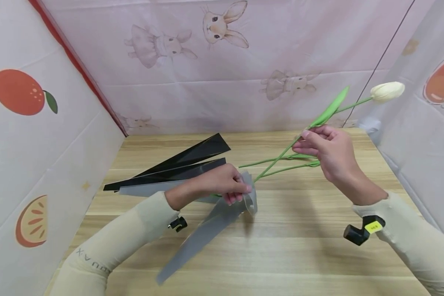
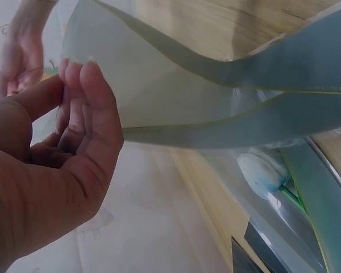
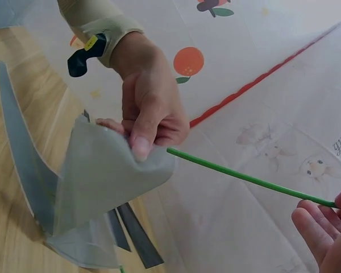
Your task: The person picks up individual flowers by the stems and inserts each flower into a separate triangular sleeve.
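Observation:
My left hand (image 1: pixel 227 183) pinches the rim of a grey sheet of flower wrapping paper (image 1: pixel 203 234), folded into a cone; its thumb presses the paper in the right wrist view. With my right hand (image 1: pixel 334 150) I hold an artificial white tulip (image 1: pixel 387 91) by its green stem, thumb against fingertips. A green leaf (image 1: pixel 331 109) rises just above those fingers. The lower stem end (image 3: pixel 171 151) comes close to the paper's edge by the left thumb; whether they touch I cannot tell. More green stems (image 1: pixel 290 166) lie on the table behind the right hand, their flower heads hidden.
Black wrapping sheets (image 1: pixel 185 160) lie at the back left of the wooden table (image 1: pixel 299 255). Another white tulip with bluish petals (image 2: pixel 262 172) lies on grey wrap, seen in the left wrist view. Printed cloth (image 1: pixel 163 94) walls in the table at the back and sides.

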{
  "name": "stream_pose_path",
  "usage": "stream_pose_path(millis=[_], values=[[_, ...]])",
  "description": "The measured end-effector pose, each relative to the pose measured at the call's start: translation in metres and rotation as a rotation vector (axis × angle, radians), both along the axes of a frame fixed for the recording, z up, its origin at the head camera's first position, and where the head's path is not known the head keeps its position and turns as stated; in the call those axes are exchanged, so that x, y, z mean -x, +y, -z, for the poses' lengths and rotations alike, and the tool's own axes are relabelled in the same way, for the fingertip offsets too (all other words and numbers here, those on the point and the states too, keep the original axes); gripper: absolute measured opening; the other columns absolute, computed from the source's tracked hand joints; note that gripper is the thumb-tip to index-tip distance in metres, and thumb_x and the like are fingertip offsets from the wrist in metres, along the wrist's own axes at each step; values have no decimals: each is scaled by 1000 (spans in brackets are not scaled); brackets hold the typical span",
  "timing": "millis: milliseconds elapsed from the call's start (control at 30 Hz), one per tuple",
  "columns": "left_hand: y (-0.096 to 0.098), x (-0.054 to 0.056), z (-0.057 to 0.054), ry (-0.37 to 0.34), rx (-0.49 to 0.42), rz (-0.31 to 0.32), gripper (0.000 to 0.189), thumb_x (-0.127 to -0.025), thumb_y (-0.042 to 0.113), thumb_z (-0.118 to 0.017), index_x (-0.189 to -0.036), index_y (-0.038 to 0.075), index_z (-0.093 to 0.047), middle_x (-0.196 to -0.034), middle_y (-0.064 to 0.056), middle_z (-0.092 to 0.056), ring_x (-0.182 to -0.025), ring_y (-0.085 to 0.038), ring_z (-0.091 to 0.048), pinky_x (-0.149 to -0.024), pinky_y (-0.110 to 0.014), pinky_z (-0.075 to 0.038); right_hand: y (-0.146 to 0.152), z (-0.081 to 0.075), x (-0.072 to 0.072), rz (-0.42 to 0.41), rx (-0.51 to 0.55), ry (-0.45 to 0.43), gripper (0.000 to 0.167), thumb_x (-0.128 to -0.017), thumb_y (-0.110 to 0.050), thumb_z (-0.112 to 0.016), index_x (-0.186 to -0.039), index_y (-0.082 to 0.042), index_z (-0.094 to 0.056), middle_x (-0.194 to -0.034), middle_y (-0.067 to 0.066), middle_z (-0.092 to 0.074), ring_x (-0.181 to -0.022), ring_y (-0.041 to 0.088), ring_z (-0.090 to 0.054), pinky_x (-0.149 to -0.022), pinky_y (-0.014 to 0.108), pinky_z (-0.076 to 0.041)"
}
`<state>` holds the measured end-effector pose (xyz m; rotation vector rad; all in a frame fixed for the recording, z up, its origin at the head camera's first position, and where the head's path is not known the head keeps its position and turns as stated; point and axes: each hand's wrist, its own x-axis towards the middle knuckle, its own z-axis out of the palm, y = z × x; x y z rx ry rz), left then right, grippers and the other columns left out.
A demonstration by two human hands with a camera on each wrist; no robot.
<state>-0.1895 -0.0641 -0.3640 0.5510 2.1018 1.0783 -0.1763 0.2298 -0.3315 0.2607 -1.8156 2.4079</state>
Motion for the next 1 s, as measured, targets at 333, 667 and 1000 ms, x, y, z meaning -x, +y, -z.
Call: stream_pose_path(millis=[333,667,1000], values=[[13,-1,-2,23,28,-57,33,-92,25,-73,-64,7,-69,-60,-2,-65,-50,-13,-60,-58,-35,-61,-11,-17,-3,-13,9,195,3,-94,9,-66,-97,9,-66,-80,13,-77,-70,24,-79,-70,38,-63],[27,-1,-5,6,41,-111,31,-91,22,-71,-67,3,-68,-56,-1,-61,-48,-14,-58,-55,-33,-59,-25,-30,-6,25,-197,335,6,-94,3,-70,-96,8,-68,-84,7,-79,-74,18,-79,-73,33,-63],[28,2,-6,18,34,-119,33,-91,24,-72,-63,7,-66,-56,-1,-60,-48,-13,-56,-53,-32,-57,-35,-39,-15,163,-560,507,8,-94,0,-70,-100,5,-71,-88,5,-80,-77,9,-78,-73,21,-62]])
